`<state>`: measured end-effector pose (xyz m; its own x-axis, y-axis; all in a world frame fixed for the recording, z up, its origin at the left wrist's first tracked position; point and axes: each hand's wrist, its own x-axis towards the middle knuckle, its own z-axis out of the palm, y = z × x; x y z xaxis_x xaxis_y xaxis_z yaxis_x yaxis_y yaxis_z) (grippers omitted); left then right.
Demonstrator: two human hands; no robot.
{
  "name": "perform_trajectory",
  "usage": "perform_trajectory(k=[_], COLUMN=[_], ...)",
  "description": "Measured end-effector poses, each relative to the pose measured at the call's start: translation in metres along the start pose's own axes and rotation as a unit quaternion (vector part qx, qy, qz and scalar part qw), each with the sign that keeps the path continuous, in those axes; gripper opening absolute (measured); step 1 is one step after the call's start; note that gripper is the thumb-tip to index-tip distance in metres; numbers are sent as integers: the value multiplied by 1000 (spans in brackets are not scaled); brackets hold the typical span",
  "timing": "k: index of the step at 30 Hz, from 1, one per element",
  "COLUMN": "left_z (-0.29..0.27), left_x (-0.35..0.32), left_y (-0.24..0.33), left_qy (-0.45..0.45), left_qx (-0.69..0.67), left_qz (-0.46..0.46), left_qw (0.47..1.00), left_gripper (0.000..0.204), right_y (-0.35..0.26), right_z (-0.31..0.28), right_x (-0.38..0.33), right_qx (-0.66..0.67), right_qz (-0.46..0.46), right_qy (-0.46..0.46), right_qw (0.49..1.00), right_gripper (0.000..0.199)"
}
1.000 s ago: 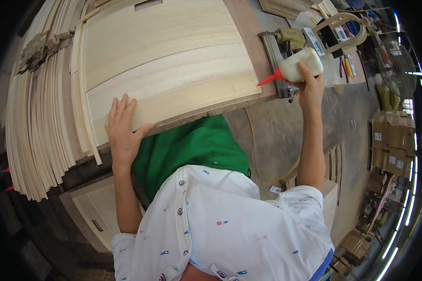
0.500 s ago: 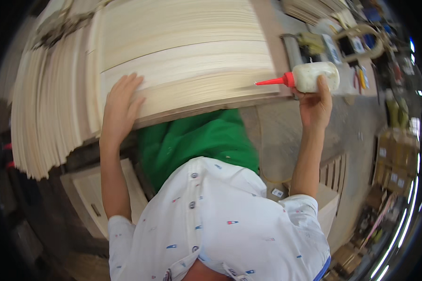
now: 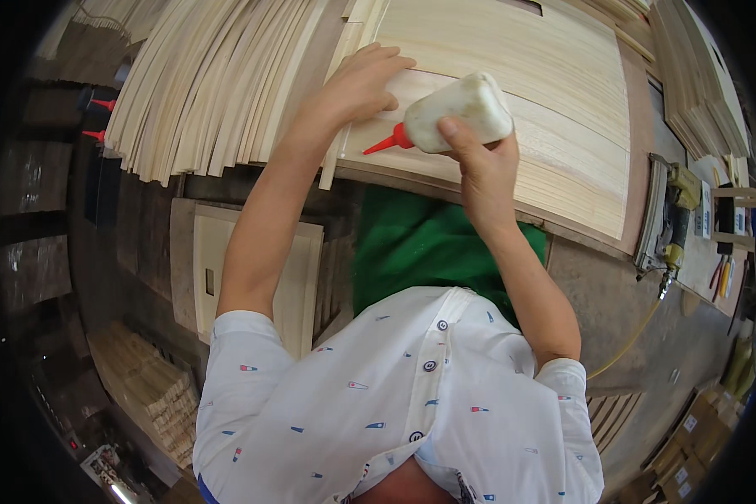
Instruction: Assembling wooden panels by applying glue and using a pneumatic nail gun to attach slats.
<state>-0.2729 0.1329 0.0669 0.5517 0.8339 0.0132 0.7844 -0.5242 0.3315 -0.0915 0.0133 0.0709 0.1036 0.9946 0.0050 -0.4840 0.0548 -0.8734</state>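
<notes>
The two hands are apart. The right hand (image 3: 489,170) is clamped around a white bottle (image 3: 469,111), held tilted over the near left part of a pale wooden panel (image 3: 554,126); its red nozzle (image 3: 388,140) points left, toward the near left corner. Contact between tip and wood cannot be determined. The left hand (image 3: 363,84), empty with fingers extended, is at the panel's left edge; whether it touches cannot be determined. Left of the panel lies a row of wooden strips (image 3: 214,88). At right is a nail gun (image 3: 680,189) with a yellow hose (image 3: 632,338); stacked boards (image 3: 699,80) stand at far right.
</notes>
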Motion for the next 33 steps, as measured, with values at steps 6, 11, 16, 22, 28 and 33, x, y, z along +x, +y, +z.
perform_trajectory(k=[6, 11, 16, 22, 28, 33], left_z=[3, 7, 6, 5, 0, 2], left_x=[2, 2, 2, 0, -1, -4], left_y=[-1, -10, -5, -4, -8, -12], left_qy=[6, 5, 4, 11, 3, 18], left_qx=[5, 4, -21, -19, -37, -58], left_qz=[-4, 6, 5, 9, 14, 12], left_qw=[1000, 1000, 1000, 1000, 999, 998], left_gripper=[59, 60, 63, 63, 63, 63], right_y=[19, 18, 4, -24, -46, -53], right_z=[20, 18, -11, -54, -92, -91], right_x=[-1, -4, -10, -27, -45, -46], right_qx=[-21, -31, -47, -54, -77, -71], right_qz=[-6, -14, -17, -21, -49, -51], right_qy=[-5, 4, 42, 102, 153, 140], right_qw=[1000, 999, 998, 993, 984, 986], right_gripper=[62, 60, 58, 54, 54, 54])
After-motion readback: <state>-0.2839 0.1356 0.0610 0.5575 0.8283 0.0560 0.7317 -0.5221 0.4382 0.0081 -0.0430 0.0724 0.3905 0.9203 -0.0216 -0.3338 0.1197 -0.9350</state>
